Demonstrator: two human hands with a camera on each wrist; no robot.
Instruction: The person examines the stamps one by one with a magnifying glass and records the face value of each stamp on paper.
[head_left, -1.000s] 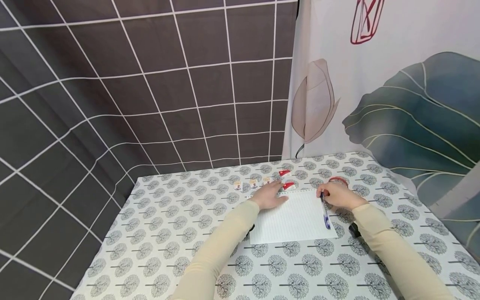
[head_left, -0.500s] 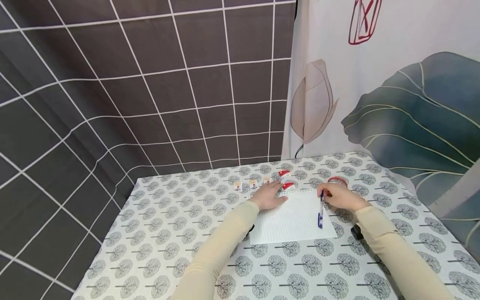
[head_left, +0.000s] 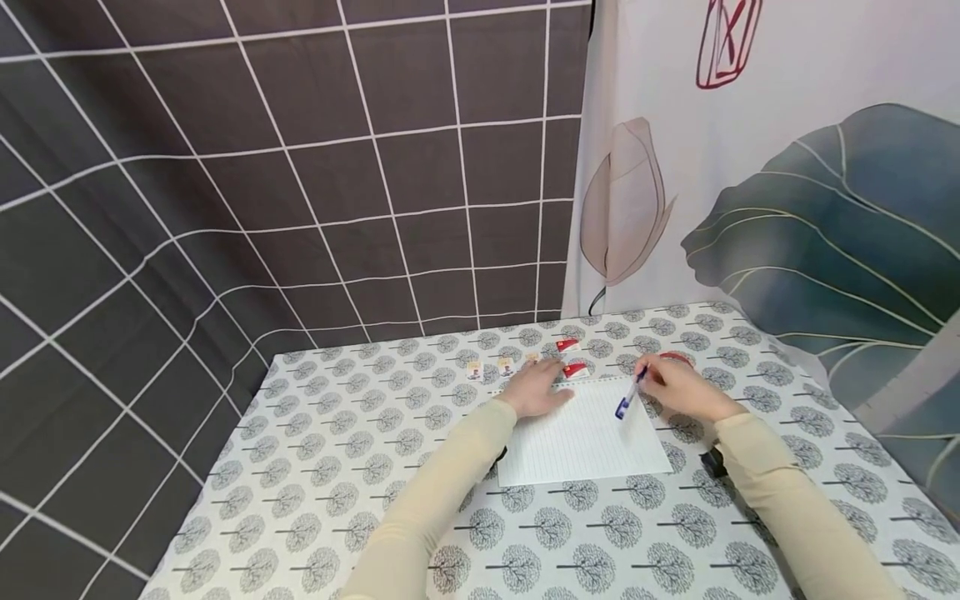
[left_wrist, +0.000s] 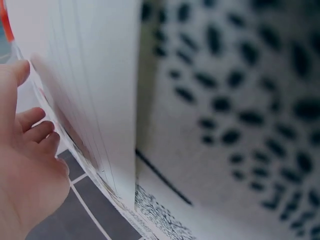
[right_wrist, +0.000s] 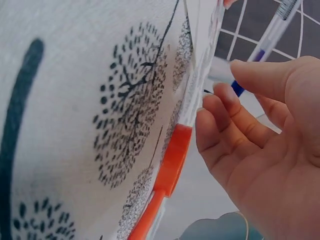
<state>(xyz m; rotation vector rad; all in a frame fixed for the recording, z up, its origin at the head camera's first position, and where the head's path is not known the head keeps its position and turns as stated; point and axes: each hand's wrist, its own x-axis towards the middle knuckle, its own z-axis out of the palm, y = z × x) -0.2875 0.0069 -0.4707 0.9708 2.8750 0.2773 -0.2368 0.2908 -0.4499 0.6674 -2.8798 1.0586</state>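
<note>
A ruled notebook (head_left: 581, 442) with a perforated top edge lies on the tree-patterned cloth in the head view. My left hand (head_left: 534, 390) rests on its upper left part, fingers extended; the left wrist view has this hand (left_wrist: 32, 170) beside the page (left_wrist: 95, 60). At the upper right edge, the thumb and fingers of my right hand (head_left: 678, 387) pinch a pen (head_left: 627, 402) with clear barrel and blue ends. The pen tilts, its free end hanging toward the left over the page. In the right wrist view the pen (right_wrist: 272, 37) sticks up past the thumb.
Several small cards stand along the back: a pale picture card (head_left: 475, 371), another pale card (head_left: 506, 367), a red and white card (head_left: 567, 344) and a nearer red and white card (head_left: 576, 371). Behind my right hand lies a red ring-like object (head_left: 677, 357).
The pen's free end has swung left and up, from the page's right edge to over the page. My right hand has turned slightly; the left hand stays put.
</note>
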